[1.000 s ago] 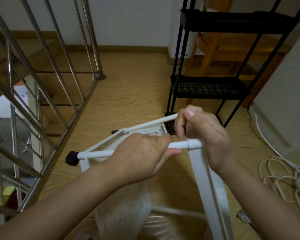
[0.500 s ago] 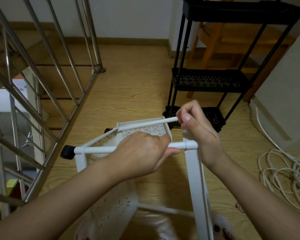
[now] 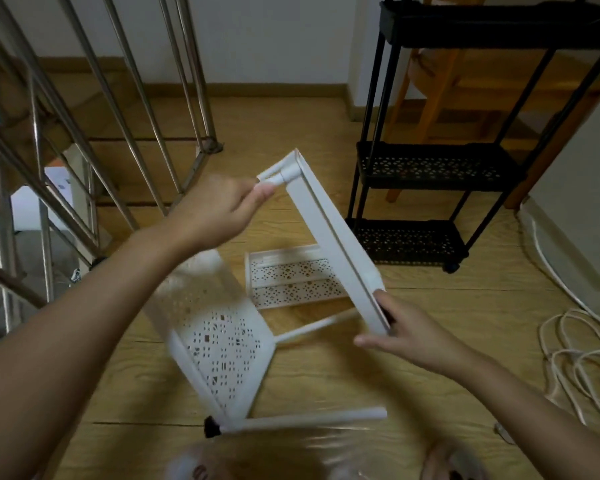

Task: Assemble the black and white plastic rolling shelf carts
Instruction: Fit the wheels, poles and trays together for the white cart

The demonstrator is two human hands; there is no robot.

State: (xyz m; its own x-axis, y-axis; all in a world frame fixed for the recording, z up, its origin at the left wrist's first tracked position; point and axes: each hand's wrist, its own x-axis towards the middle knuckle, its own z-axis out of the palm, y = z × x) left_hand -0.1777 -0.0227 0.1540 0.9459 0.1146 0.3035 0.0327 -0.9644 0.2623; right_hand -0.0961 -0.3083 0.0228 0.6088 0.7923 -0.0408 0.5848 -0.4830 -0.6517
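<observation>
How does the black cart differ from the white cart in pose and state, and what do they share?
The black cart stands upright on the floor; the white cart is tilted, held by the left hand and right hand. The black cart has three shelves fitted; the white cart is unfinished, with a white shelf lying on the floor. Both have perforated shelves and thin poles.

The lower white shelf (image 3: 222,337) is motion-blurred at its upper end; a plastic bag (image 3: 257,455), perhaps, is cropped below.
</observation>
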